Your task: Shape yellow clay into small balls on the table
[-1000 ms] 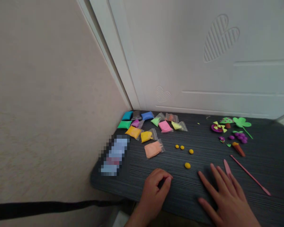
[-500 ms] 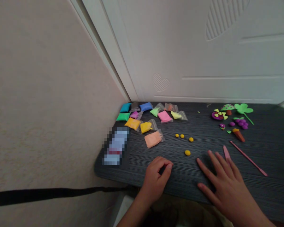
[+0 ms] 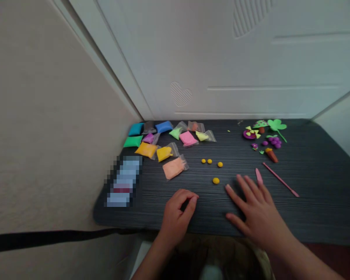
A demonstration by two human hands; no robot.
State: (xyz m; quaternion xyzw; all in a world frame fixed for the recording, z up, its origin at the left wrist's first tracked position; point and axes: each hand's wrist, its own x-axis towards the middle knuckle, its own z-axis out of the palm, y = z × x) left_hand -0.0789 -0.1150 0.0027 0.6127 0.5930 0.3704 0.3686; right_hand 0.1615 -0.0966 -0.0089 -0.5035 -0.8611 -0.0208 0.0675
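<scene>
My right hand (image 3: 256, 210) lies palm down on the dark table (image 3: 151, 194), fingers spread. It partly covers a pink plastic clay knife (image 3: 259, 177). My left hand (image 3: 177, 214) rests at the front edge, its thumb and fingers curled until the tips meet; whatever is between them, if anything, is hidden. Beyond the hands lie small yellow clay balls: a larger one (image 3: 216, 181) nearest, another (image 3: 220, 164) behind it, and two smaller ones side by side, including the leftmost ball (image 3: 203, 161). A thin pink modelling stick (image 3: 280, 179) lies right of the knife.
Several bags of coloured clay, such as an open peach bag (image 3: 174, 168) and a yellow bag (image 3: 164, 153), are at the left. A blurred-out flat object (image 3: 124, 181) lies at the left edge. Clay figures stand back right: purple grapes (image 3: 275, 142), a carrot-like piece (image 3: 271, 154), a green clover (image 3: 277, 125).
The whole view has shifted, so the table and everything on it appear further left and slightly higher. Both hands keep their poses, and the clay balls and tools keep their places on the table.
</scene>
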